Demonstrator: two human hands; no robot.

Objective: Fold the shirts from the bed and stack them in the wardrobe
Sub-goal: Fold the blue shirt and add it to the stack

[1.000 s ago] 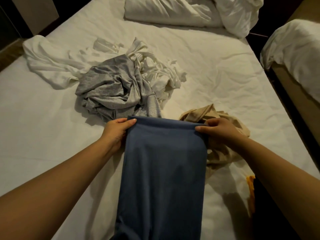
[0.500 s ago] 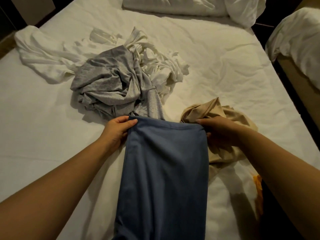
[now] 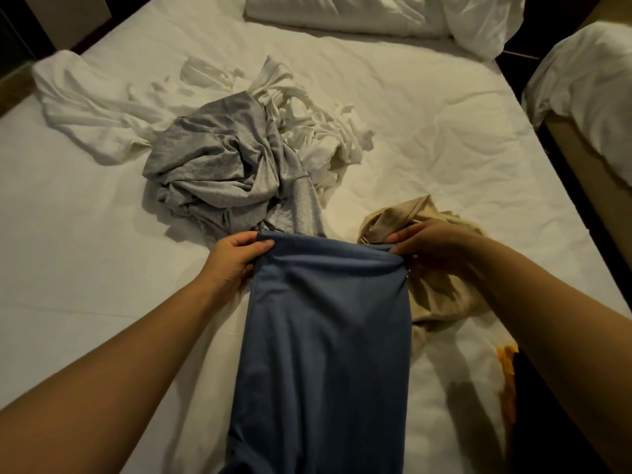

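A blue shirt (image 3: 325, 343), folded into a long narrow strip, lies on the white bed (image 3: 85, 275) and runs toward me past the lower frame edge. My left hand (image 3: 236, 258) grips its far left corner, thumb on top. My right hand (image 3: 431, 244) pinches its far right corner. Beyond the blue shirt lies a crumpled grey shirt (image 3: 222, 165), with crumpled white shirts (image 3: 102, 107) behind and beside it. A bunched beige shirt (image 3: 441, 295) lies under and behind my right hand.
Pillows and a rumpled white duvet (image 3: 376, 15) lie at the head of the bed. A second bed with white bedding (image 3: 588, 90) stands to the right across a dark gap. An orange item (image 3: 508, 367) shows at the bed's right edge. The wardrobe is out of view.
Both hands kept their grip on the shirt's far corners and barely moved. The far edge now sags slightly between them. The camera drifted a little.
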